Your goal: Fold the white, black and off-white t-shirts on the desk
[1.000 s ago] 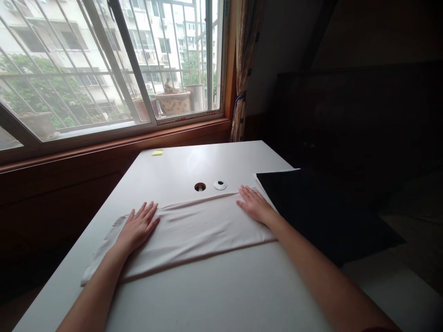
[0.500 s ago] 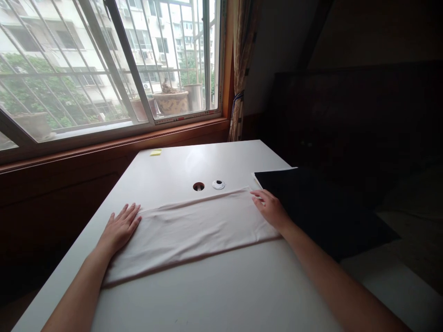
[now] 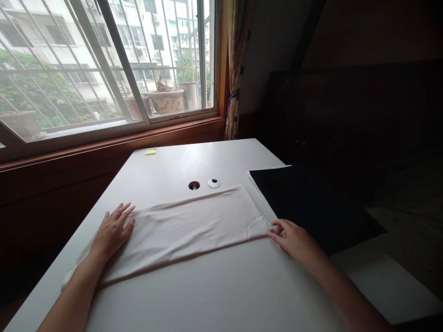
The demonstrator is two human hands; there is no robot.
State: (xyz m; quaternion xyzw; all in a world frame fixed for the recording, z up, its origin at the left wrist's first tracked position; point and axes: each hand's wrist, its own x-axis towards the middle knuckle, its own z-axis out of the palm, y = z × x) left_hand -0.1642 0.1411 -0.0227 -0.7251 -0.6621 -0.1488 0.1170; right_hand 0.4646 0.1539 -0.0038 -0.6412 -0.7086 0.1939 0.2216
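Observation:
A pale, folded cloth (image 3: 194, 230) lies lengthwise across the white table (image 3: 207, 290), with shallow wrinkles along its middle. My left hand (image 3: 113, 230) rests on the cloth's left end, fingers apart, and holds nothing. At the near right corner of the cloth is my right hand (image 3: 290, 235), its thumb and fingers pinched on the fabric edge. Part of the cloth's left end is hidden under my left hand and forearm.
Beyond the cloth are a round hole (image 3: 194, 185) and a white ring-shaped cover (image 3: 213, 183). A yellow note (image 3: 151, 151) is at the far left. Black material (image 3: 311, 203) covers the table's right side. A barred window (image 3: 166, 60) and curtain (image 3: 237, 69) stand behind.
My right hand has moved from the cloth's far right corner to its near right corner. My left hand remains on the left end, its fingers slightly more raised. The view has shifted slightly.

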